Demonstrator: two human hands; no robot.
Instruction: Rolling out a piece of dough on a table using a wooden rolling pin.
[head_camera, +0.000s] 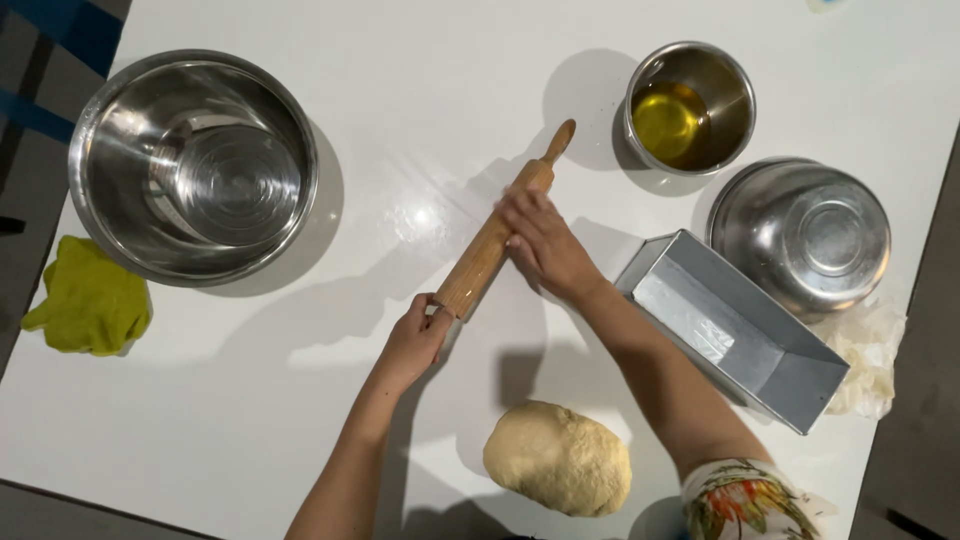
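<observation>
So we've got the rolling pin (497, 236) mid-frame: left hand (415, 340) gripping its lower handle, right hand (543, 245) lying flat and open along the barrel. Dough ball (558, 457) sits untouched at bottom center, not rolled yet, and the loaf tin (735, 330) at right is empty.

The wooden rolling pin (497, 232) lies diagonally on the white table (400, 120), its far handle pointing up and to the right, its near end lower left. It is pale, plain wood with a smooth cylindrical barrel and a small turned handle showing at the upper end. The left hand (415, 338) closes round the near handle, hiding it, while the right hand (545, 248) rests across the barrel's middle.
</observation>
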